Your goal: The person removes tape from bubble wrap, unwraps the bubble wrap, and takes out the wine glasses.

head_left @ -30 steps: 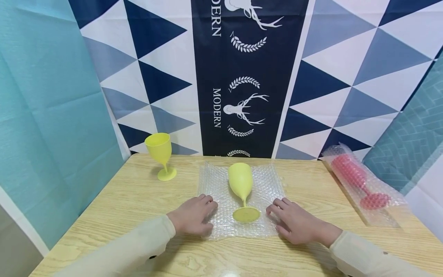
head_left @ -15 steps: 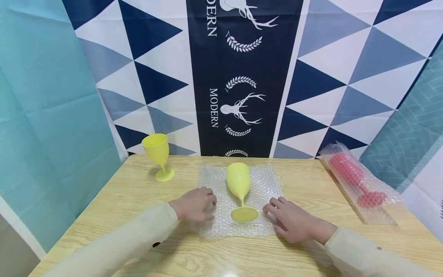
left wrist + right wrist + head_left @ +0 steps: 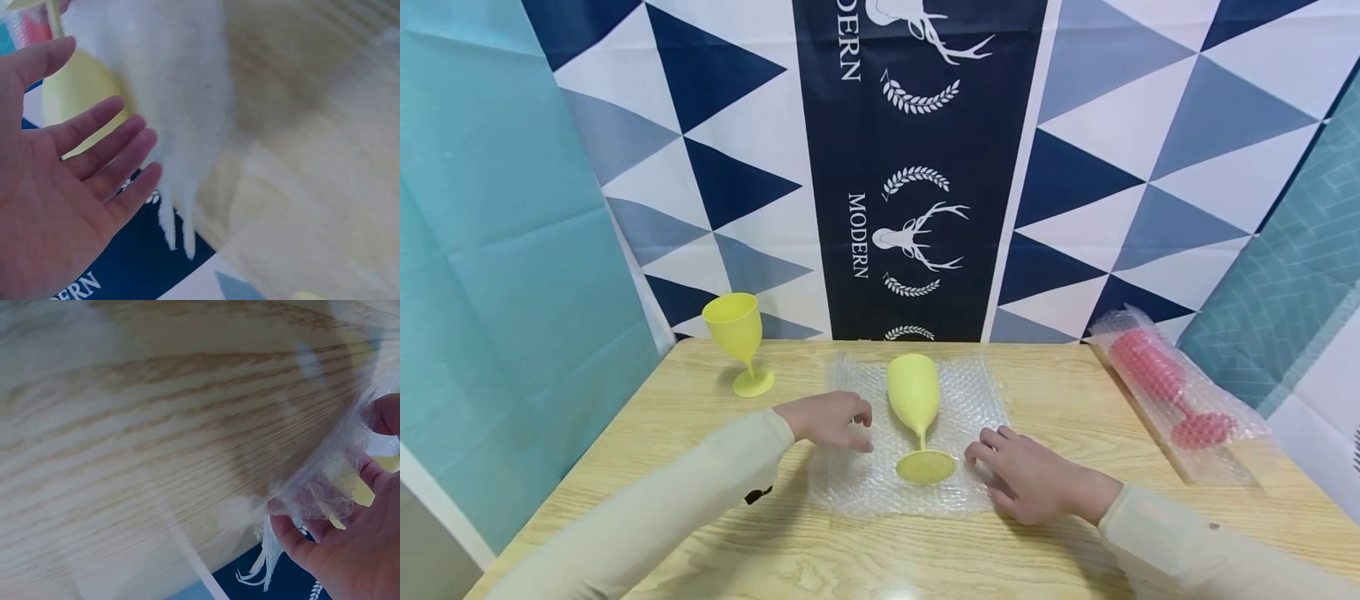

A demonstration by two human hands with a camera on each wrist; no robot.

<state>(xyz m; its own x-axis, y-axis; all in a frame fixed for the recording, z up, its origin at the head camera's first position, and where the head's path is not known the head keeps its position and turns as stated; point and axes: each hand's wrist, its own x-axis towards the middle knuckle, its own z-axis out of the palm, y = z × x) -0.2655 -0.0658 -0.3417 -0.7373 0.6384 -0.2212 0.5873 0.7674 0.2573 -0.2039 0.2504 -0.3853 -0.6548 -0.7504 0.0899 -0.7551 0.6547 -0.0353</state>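
Note:
A yellow goblet (image 3: pixel 914 392) lies on a sheet of bubble wrap (image 3: pixel 868 492), bowl toward the wall and round foot toward me. At the sheet's left side my left hand (image 3: pixel 835 419) hovers with its fingers spread and slightly bent; the left wrist view shows its bare palm and nothing held. My right hand (image 3: pixel 1026 475) rests at the sheet's right edge. In the right wrist view, its fingertips (image 3: pixel 284 528) touch the wrap, whose rim stands up a little there, and the thumb is apart from the fingers.
A second yellow goblet (image 3: pixel 734 333) stands upright at the table's back left. A pink goblet (image 3: pixel 1153 367) wrapped in bubble wrap lies at the right edge of the wooden table (image 3: pixel 820 554). Patterned cloth (image 3: pixel 925 167) hangs behind.
My left hand has lifted off the wrap's left edge and moved away from me, toward the goblet's bowl. The right hand stays at the right edge. The head view has shifted slightly.

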